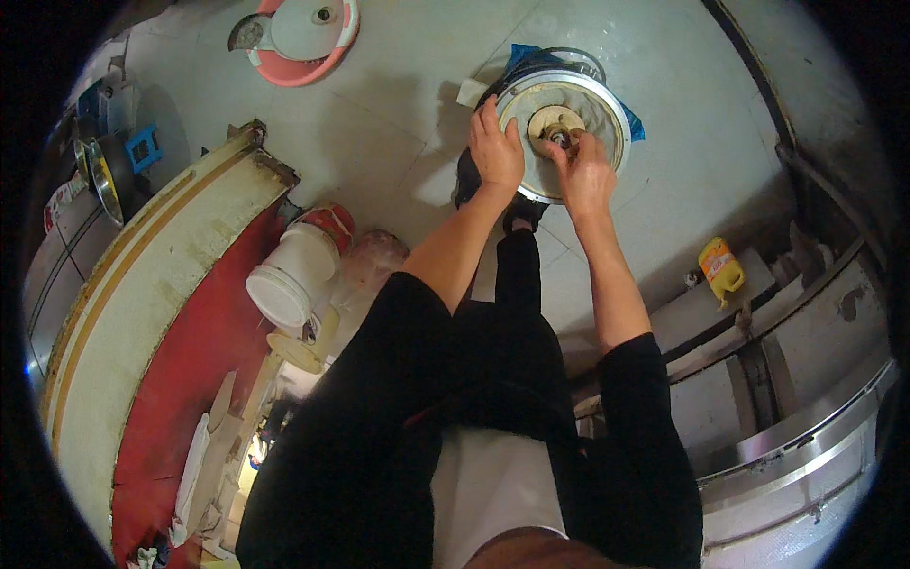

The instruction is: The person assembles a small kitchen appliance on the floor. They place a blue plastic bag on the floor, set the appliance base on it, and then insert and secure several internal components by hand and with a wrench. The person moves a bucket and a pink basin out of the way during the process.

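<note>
A round machine part (604,102) with a bright metal rim and a greyish, stained inside faces up in front of me. At its middle sits a pale disc (542,121) with a small dark metal fitting (561,138). My left hand (496,152) lies along the left side of the rim, fingers stretched out and holding nothing. With thumb and fingers closed, my right hand (588,177) pinches the metal fitting, hiding part of it. Blue material (519,57) and a dark cable (580,59) show behind the rim.
On the floor at the far left is a pink basin (284,72) with a white round lid-like part (305,28). White buckets (281,294) stand beside a red-sided counter (190,379) on the left. A yellow jug (722,268) sits on a ledge at right.
</note>
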`<move>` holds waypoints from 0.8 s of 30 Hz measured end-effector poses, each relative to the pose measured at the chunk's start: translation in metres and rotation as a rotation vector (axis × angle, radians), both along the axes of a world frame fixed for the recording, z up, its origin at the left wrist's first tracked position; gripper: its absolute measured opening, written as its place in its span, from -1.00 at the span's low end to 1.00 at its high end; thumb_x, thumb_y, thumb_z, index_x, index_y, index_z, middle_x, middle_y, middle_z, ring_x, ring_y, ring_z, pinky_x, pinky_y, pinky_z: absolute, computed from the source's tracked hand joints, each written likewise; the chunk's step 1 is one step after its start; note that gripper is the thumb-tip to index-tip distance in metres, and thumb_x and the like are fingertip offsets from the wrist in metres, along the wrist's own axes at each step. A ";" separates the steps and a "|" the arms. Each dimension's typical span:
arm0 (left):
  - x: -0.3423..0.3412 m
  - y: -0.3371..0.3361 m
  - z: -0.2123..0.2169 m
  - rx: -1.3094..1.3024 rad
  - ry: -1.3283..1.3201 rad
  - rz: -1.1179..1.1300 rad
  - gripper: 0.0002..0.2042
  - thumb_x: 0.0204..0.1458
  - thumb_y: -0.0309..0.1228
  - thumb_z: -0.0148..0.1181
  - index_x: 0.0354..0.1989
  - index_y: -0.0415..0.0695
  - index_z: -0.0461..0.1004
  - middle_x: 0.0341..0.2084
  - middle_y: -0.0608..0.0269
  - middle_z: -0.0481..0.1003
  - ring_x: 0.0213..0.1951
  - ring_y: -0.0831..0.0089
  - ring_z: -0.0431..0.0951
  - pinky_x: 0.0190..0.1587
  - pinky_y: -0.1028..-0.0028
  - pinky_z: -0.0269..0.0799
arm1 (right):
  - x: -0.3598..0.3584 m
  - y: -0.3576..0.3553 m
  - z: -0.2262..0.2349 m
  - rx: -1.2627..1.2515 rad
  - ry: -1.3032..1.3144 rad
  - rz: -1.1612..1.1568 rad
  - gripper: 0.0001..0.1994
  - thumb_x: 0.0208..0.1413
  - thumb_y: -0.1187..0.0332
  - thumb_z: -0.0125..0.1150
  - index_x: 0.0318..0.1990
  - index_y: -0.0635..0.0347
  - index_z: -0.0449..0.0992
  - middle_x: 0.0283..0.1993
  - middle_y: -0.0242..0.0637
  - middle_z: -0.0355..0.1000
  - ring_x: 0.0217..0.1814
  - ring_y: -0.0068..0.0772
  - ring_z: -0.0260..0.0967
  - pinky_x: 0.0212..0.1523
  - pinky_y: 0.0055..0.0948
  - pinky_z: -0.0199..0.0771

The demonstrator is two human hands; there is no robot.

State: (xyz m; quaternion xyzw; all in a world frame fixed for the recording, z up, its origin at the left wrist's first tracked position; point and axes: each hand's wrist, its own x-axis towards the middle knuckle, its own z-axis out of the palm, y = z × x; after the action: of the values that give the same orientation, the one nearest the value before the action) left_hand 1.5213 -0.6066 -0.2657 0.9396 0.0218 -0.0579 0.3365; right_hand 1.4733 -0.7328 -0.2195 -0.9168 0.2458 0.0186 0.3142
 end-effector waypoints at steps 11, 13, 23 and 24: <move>-0.001 0.000 -0.002 0.010 0.010 0.011 -0.49 0.06 -0.41 0.17 0.21 -0.12 0.20 0.01 -0.08 0.33 0.03 -0.10 0.35 0.06 0.11 0.29 | -0.003 0.000 -0.003 -0.028 0.194 0.034 -0.77 0.03 0.19 0.33 -0.25 0.11 0.52 -0.33 -0.23 0.46 -0.35 -0.10 0.49 -0.42 -0.18 0.47; -0.001 0.000 -0.002 0.005 -0.006 0.014 -0.49 0.06 -0.42 0.18 0.20 -0.12 0.20 0.00 -0.08 0.33 0.03 -0.09 0.35 0.06 0.11 0.29 | -0.005 0.000 -0.003 -0.002 0.052 0.023 -0.75 0.04 0.16 0.33 -0.29 0.12 0.52 -0.33 -0.21 0.47 -0.37 -0.09 0.49 -0.43 -0.19 0.46; -0.001 -0.001 0.001 0.018 0.061 0.032 -0.49 0.06 -0.43 0.17 0.21 -0.13 0.20 -0.01 -0.07 0.33 0.02 -0.10 0.35 0.04 0.10 0.29 | 0.000 0.004 -0.005 -0.012 0.202 -0.008 -0.78 0.03 0.22 0.32 -0.23 0.10 0.52 -0.21 -0.19 0.46 -0.32 -0.05 0.49 -0.40 -0.11 0.48; -0.001 -0.001 0.001 0.016 0.053 0.031 -0.49 0.06 -0.43 0.17 0.21 -0.13 0.20 -0.01 -0.07 0.33 0.02 -0.10 0.35 0.04 0.11 0.29 | -0.001 0.005 -0.003 -0.027 0.109 0.002 -0.78 0.03 0.21 0.31 -0.26 0.12 0.51 -0.25 -0.19 0.47 -0.36 -0.03 0.49 -0.42 -0.11 0.48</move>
State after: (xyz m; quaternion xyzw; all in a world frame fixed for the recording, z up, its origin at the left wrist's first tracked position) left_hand 1.5202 -0.6077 -0.2650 0.9399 0.0459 -0.0776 0.3293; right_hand 1.4727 -0.7281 -0.2226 -0.9188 0.2619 0.0654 0.2879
